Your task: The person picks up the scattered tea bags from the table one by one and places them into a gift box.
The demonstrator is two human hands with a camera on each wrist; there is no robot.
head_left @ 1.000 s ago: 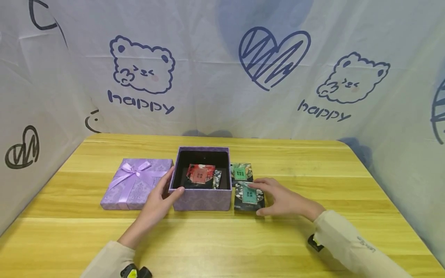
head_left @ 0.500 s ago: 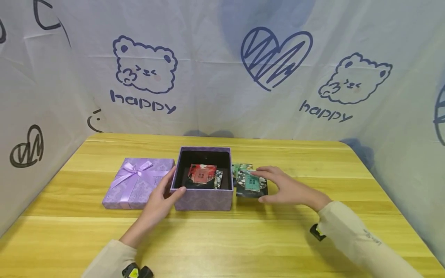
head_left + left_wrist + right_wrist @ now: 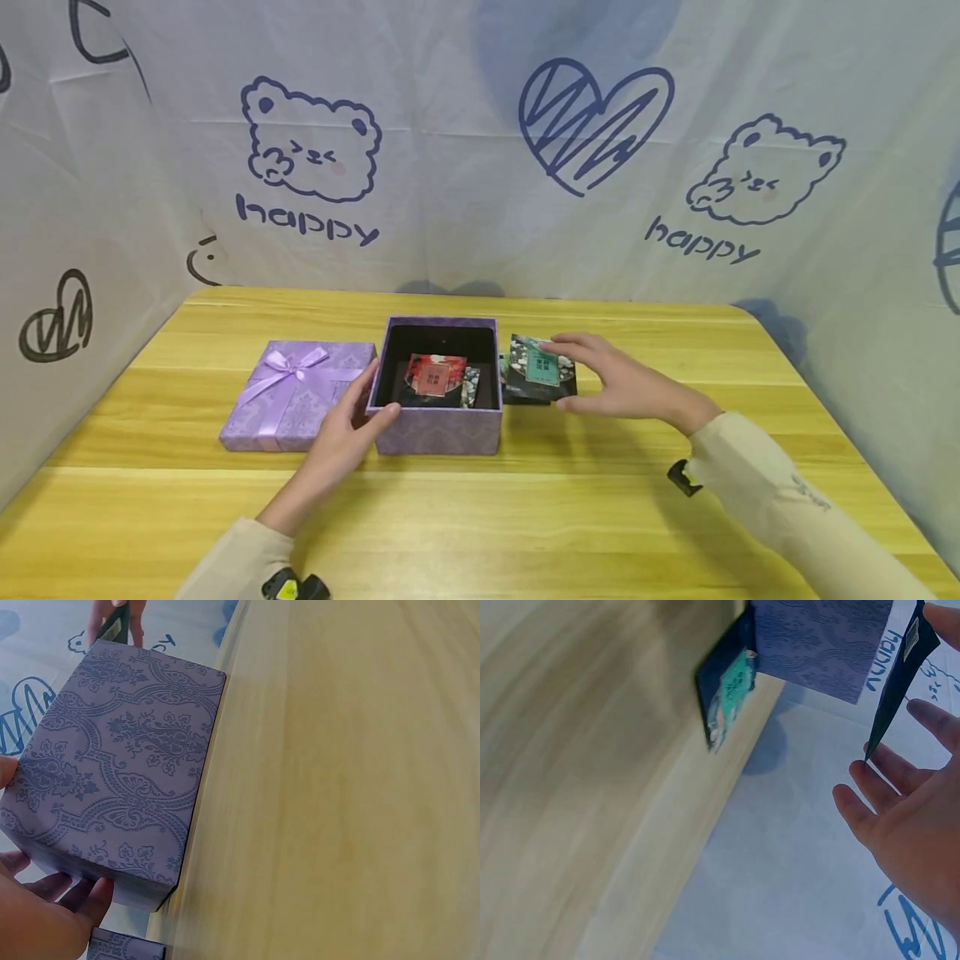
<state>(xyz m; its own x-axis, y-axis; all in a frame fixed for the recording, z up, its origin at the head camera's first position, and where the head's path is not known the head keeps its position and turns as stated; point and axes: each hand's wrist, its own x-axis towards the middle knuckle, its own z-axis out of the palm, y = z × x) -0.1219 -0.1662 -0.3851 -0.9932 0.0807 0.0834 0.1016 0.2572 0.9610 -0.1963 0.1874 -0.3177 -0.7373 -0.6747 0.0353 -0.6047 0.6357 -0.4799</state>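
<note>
An open purple patterned box (image 3: 438, 433) stands mid-table, with a red-labelled packet (image 3: 433, 377) and a smaller packet (image 3: 469, 387) lying inside. My left hand (image 3: 375, 396) grips its front-left corner, thumb on the front wall and fingers on the left side; the left wrist view shows those fingers (image 3: 56, 896) against the box wall (image 3: 120, 780). Just right of the box, my right hand (image 3: 558, 375) pinches a dark packet with a teal label (image 3: 538, 368), lifted off the table. Another teal-labelled packet (image 3: 727, 697) lies on the table by the box, mostly hidden in the head view.
The box's lid with a lilac bow (image 3: 296, 396) lies flat to the left of the box. The wooden table (image 3: 525, 517) is bounded at the back and sides by a printed white cloth (image 3: 480, 167).
My right hand has picked the near teal-labelled packet up off the table and carried it back and upward, beside the box's right wall. My left hand has stayed on the box corner.
</note>
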